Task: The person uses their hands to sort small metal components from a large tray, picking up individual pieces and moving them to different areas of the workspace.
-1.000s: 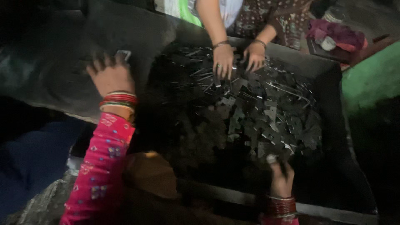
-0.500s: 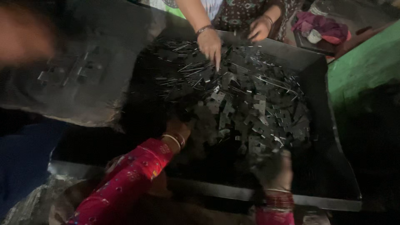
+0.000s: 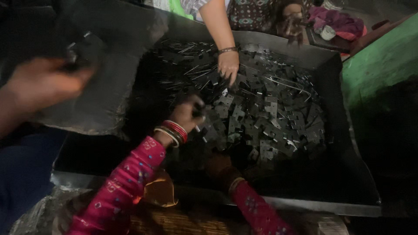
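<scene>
We find the left hand (image 3: 187, 114) clenched on small flat metal plates (image 3: 261, 122) heaped mid-tray (image 3: 305, 204); the right hand (image 3: 220, 167) is too dark to tell. Plates: stiff, light, sharp-edged; best pinched by the flat faces.

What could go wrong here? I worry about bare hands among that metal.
The left hand digs bare into the pile of flat metal pieces, so edges may cut. A co-worker's hand reaches into the same tray, so hands could collide. Dim light hides thin rods.
</scene>
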